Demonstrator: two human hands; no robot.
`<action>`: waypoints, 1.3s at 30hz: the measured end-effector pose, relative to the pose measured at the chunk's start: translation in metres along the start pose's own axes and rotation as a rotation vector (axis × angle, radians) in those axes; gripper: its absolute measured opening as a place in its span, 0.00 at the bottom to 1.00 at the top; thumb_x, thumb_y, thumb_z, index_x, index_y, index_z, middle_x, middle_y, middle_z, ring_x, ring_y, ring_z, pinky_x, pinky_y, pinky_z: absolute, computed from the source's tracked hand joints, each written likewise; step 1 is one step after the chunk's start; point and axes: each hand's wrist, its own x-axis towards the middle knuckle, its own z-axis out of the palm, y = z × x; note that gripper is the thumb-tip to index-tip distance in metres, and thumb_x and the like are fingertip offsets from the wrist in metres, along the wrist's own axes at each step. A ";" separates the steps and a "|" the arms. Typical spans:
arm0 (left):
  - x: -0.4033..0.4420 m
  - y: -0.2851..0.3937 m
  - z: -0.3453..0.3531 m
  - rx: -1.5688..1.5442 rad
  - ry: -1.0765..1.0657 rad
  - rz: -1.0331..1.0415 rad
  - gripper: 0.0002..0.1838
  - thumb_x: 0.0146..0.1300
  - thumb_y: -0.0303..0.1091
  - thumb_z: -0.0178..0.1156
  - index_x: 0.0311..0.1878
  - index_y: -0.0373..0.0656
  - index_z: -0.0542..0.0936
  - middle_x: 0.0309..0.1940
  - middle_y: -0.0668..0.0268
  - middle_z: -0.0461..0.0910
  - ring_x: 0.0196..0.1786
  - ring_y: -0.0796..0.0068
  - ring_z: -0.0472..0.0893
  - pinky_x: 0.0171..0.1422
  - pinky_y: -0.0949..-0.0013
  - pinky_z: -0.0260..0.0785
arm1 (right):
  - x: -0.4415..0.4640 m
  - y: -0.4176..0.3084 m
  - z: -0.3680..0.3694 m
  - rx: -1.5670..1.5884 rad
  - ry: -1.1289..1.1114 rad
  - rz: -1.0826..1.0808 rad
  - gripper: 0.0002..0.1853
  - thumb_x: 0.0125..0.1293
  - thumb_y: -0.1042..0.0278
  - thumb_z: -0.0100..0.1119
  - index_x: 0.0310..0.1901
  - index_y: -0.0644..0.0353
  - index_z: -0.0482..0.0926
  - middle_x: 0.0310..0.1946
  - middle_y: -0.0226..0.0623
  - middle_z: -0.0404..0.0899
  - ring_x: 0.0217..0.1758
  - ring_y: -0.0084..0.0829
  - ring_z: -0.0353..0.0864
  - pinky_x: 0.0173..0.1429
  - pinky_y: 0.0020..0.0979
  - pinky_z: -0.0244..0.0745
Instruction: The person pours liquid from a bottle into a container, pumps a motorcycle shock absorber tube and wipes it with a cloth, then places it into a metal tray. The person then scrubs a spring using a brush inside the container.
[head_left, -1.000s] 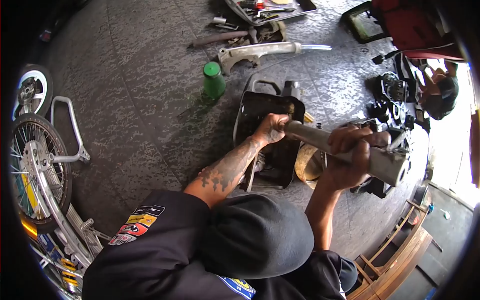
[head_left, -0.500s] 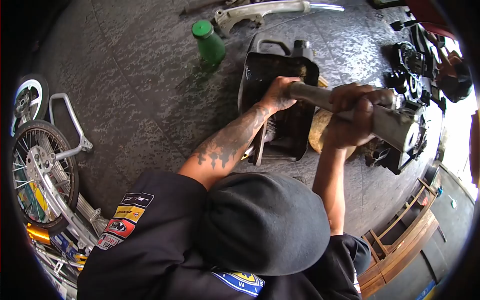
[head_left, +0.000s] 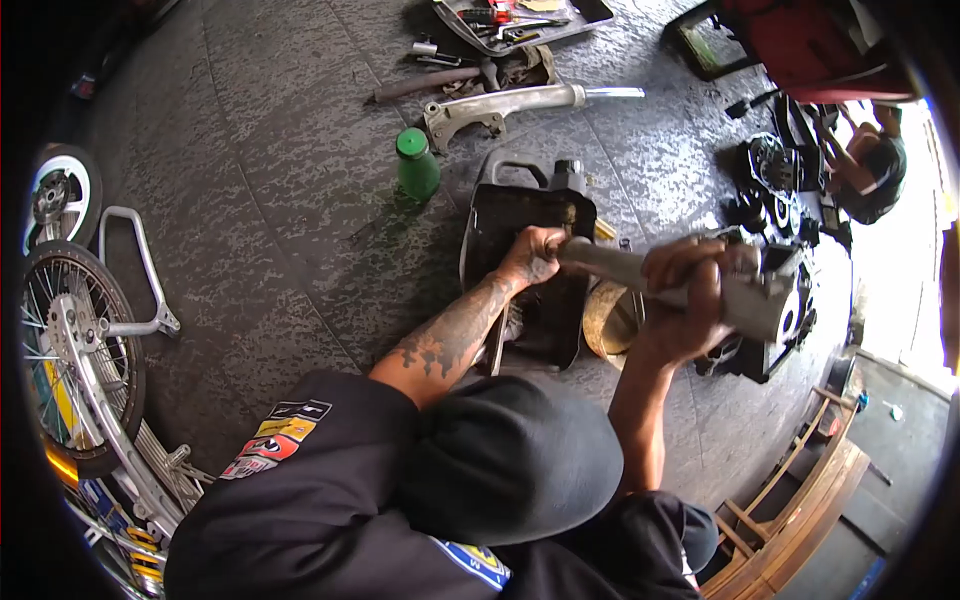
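Head view: the metal fork leg is held above the floor by 2 hands. The left hand has its fingers clamped around the narrow end, over the black open container. The right hand has its fingers clamped around the wider section. A tan round basin sits just beside the container. The green bottle and a 2nd fork leg rest on the floor, apart from the container.

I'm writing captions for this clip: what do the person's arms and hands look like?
The left hand and right hand are bare, without gloves. The left forearm has irregular, patchy markings. The short left sleeve is black, with stacked patches, including yellow and red ones.
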 end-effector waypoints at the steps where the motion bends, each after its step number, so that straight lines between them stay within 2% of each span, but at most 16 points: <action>1: 0.006 -0.006 -0.001 0.048 0.006 0.030 0.04 0.48 0.24 0.63 0.29 0.39 0.78 0.23 0.57 0.79 0.31 0.86 0.76 0.33 0.68 0.68 | 0.005 0.007 0.001 0.014 -0.007 0.004 0.09 0.61 0.80 0.50 0.38 0.60 0.62 0.21 0.39 0.71 0.17 0.26 0.70 0.21 0.29 0.69; 4: -0.006 -0.002 -0.010 0.057 -0.120 -0.058 0.06 0.48 0.25 0.66 0.30 0.39 0.79 0.25 0.57 0.78 0.32 0.87 0.77 0.33 0.69 0.68 | -0.002 0.013 -0.002 0.153 -0.045 -0.057 0.12 0.64 0.72 0.57 0.39 0.59 0.61 0.23 0.39 0.72 0.17 0.26 0.70 0.21 0.28 0.68; 6: -0.006 0.001 -0.005 -0.008 -0.041 0.013 0.08 0.47 0.26 0.67 0.28 0.38 0.77 0.23 0.57 0.77 0.30 0.87 0.75 0.29 0.69 0.65 | -0.001 0.013 -0.005 0.115 -0.058 -0.041 0.14 0.64 0.68 0.58 0.38 0.57 0.60 0.22 0.38 0.72 0.17 0.25 0.70 0.21 0.27 0.68; 13: -0.004 0.011 -0.009 0.036 -0.017 0.015 0.14 0.59 0.34 0.68 0.24 0.39 0.75 0.17 0.57 0.76 0.25 0.85 0.75 0.27 0.68 0.68 | -0.022 0.048 -0.005 -0.080 0.006 -0.029 0.21 0.65 0.55 0.62 0.36 0.56 0.59 0.18 0.36 0.72 0.17 0.22 0.69 0.23 0.23 0.67; 14: -0.004 0.013 -0.007 0.086 -0.008 0.014 0.14 0.59 0.35 0.68 0.24 0.39 0.75 0.17 0.57 0.76 0.25 0.85 0.75 0.27 0.68 0.67 | -0.025 0.051 -0.008 -0.088 0.010 -0.033 0.21 0.65 0.55 0.62 0.36 0.56 0.59 0.18 0.36 0.72 0.17 0.22 0.69 0.23 0.23 0.67; 15: -0.005 0.026 -0.010 -0.091 -0.030 -0.047 0.04 0.52 0.22 0.65 0.27 0.40 0.79 0.22 0.58 0.79 0.28 0.75 0.82 0.31 0.67 0.69 | -0.025 0.053 -0.011 -0.092 -0.028 -0.015 0.17 0.64 0.60 0.60 0.38 0.55 0.60 0.20 0.35 0.70 0.17 0.25 0.68 0.23 0.27 0.67; 19: -0.005 0.017 -0.011 -0.014 -0.043 -0.008 0.05 0.48 0.23 0.66 0.28 0.40 0.79 0.23 0.58 0.81 0.29 0.68 0.84 0.33 0.67 0.70 | -0.022 0.049 -0.011 -0.082 -0.043 -0.016 0.14 0.64 0.67 0.60 0.36 0.57 0.61 0.21 0.35 0.68 0.18 0.26 0.69 0.24 0.30 0.70; 22: -0.006 0.005 -0.009 -0.001 -0.055 -0.003 0.06 0.45 0.23 0.66 0.28 0.41 0.79 0.23 0.58 0.80 0.30 0.69 0.84 0.33 0.67 0.71 | -0.025 0.043 -0.010 -0.244 -0.022 0.084 0.12 0.62 0.73 0.57 0.34 0.57 0.61 0.18 0.36 0.68 0.18 0.26 0.69 0.25 0.30 0.70; 23: -0.007 0.007 -0.008 0.001 -0.029 0.032 0.08 0.50 0.30 0.68 0.26 0.40 0.77 0.21 0.59 0.78 0.29 0.84 0.78 0.31 0.68 0.69 | -0.023 0.042 -0.011 -0.287 -0.029 0.029 0.11 0.61 0.73 0.56 0.34 0.57 0.61 0.18 0.37 0.69 0.17 0.26 0.69 0.25 0.29 0.69; 24: -0.007 0.007 -0.009 0.083 -0.020 0.040 0.06 0.45 0.23 0.64 0.28 0.41 0.79 0.23 0.58 0.80 0.31 0.73 0.84 0.34 0.66 0.71 | -0.021 0.037 -0.007 -0.330 -0.039 -0.017 0.11 0.61 0.73 0.56 0.34 0.57 0.61 0.17 0.37 0.69 0.17 0.25 0.68 0.26 0.28 0.69; 25: -0.005 0.006 -0.009 0.033 -0.025 0.020 0.06 0.47 0.26 0.66 0.28 0.40 0.78 0.23 0.57 0.80 0.32 0.78 0.82 0.33 0.67 0.70 | -0.021 0.031 -0.002 -0.241 0.037 0.011 0.12 0.60 0.72 0.56 0.34 0.57 0.60 0.17 0.37 0.70 0.17 0.25 0.68 0.26 0.27 0.68; 26: -0.006 0.004 -0.009 -0.020 -0.037 -0.006 0.08 0.49 0.30 0.68 0.28 0.40 0.78 0.23 0.56 0.79 0.32 0.84 0.80 0.32 0.68 0.69 | -0.019 0.023 0.001 0.002 0.050 0.045 0.10 0.57 0.79 0.57 0.34 0.60 0.65 0.23 0.36 0.72 0.23 0.24 0.74 0.28 0.26 0.71; 32: -0.004 0.014 -0.010 0.009 -0.037 0.061 0.08 0.48 0.30 0.68 0.27 0.41 0.77 0.21 0.56 0.76 0.32 0.90 0.72 0.31 0.68 0.67 | -0.007 0.002 0.004 0.038 0.017 -0.052 0.09 0.60 0.77 0.53 0.36 0.59 0.62 0.21 0.39 0.72 0.18 0.27 0.72 0.23 0.29 0.71; 34: -0.006 -0.002 -0.010 -0.043 -0.075 -0.020 0.10 0.47 0.30 0.68 0.25 0.40 0.75 0.19 0.60 0.71 0.30 0.90 0.69 0.28 0.69 0.63 | -0.006 0.008 -0.003 0.125 -0.020 -0.046 0.12 0.64 0.72 0.57 0.37 0.58 0.61 0.22 0.38 0.71 0.19 0.27 0.72 0.24 0.31 0.72; 38: -0.006 0.008 -0.007 0.015 -0.040 0.015 0.12 0.47 0.29 0.70 0.24 0.39 0.74 0.21 0.56 0.74 0.29 0.89 0.69 0.28 0.67 0.65 | -0.011 0.019 -0.007 0.130 -0.022 -0.021 0.18 0.64 0.65 0.63 0.37 0.57 0.59 0.22 0.35 0.70 0.18 0.27 0.71 0.23 0.28 0.70; 39: -0.006 0.008 -0.009 0.047 -0.052 0.046 0.13 0.49 0.30 0.71 0.23 0.39 0.74 0.20 0.54 0.74 0.28 0.89 0.69 0.28 0.66 0.66 | -0.017 0.025 -0.007 0.056 -0.059 -0.029 0.14 0.64 0.63 0.56 0.41 0.55 0.60 0.22 0.35 0.67 0.18 0.27 0.67 0.25 0.30 0.68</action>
